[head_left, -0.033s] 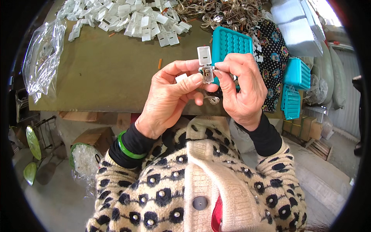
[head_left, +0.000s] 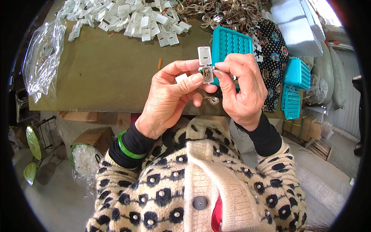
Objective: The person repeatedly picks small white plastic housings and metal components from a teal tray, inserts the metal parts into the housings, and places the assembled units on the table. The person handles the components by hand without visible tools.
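Observation:
My left hand [head_left: 170,91] is closed on a small white plastic case [head_left: 208,74] between thumb and fingers. The case's hinged lid [head_left: 204,55] stands up, and greenish and metallic parts show inside. Another white plastic piece [head_left: 181,78] sits against the left fingers behind the thumb. A thin coiled wire [head_left: 212,100] hangs below the case. My right hand [head_left: 243,87] pinches at the case's right edge, thumb and index finger closed around something small and shiny that is too small to name.
White cases [head_left: 131,19] lie heaped at the back, beside tangled wire coils [head_left: 226,13]. A teal tray [head_left: 232,40] with round hollows lies behind my right hand. An orange strip [head_left: 159,63] and a clear plastic bag [head_left: 44,58] are on the table to the left; teal trays [head_left: 296,73] stand stacked right.
The coiled wire below the case has shifted slightly, and the lower fingers of my left hand have moved a little. Both hands keep their hold.

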Available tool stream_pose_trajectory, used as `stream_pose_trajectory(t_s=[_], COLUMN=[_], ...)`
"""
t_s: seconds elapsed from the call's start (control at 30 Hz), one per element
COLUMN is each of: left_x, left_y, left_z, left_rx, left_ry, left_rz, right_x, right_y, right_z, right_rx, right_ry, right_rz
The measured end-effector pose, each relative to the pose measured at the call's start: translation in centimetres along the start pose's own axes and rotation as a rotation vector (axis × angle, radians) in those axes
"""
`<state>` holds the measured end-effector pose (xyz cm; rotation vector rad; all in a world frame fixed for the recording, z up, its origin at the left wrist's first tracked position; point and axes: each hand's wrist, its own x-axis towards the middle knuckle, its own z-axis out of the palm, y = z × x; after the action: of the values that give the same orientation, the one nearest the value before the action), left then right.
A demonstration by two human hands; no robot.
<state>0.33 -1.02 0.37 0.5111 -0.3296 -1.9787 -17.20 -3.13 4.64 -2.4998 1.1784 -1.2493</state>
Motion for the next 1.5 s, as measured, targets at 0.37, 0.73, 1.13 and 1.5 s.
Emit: stream_pose_trajectory(t_s=[0.37,0.73,1.13,1.5], left_x=[-0.3,-1.2,-1.6,-1.9], left_y=[-0.5,-0.4,-0.7,-0.6], left_z=[0.5,2.1,0.8,0.2], left_rx=[0.075,0.325,0.151,0.087], left_ry=[0.06,-0.011,0.009,0.001], left_rz=[0.043,0.199,0.093,0.138], right_x=[-0.1,-0.4,-0.4,-0.8], right_y=[0.2,-1.2,-1.4,-2.4], right_z=[-0.7,-1.6,-0.3,2.1], right_rx=[0.165,1.315,0.918,0.471], right_ry=[-0.169,-0.176,-0.103,0.118], right_rz=[0.024,0.833,0.723,0.31])
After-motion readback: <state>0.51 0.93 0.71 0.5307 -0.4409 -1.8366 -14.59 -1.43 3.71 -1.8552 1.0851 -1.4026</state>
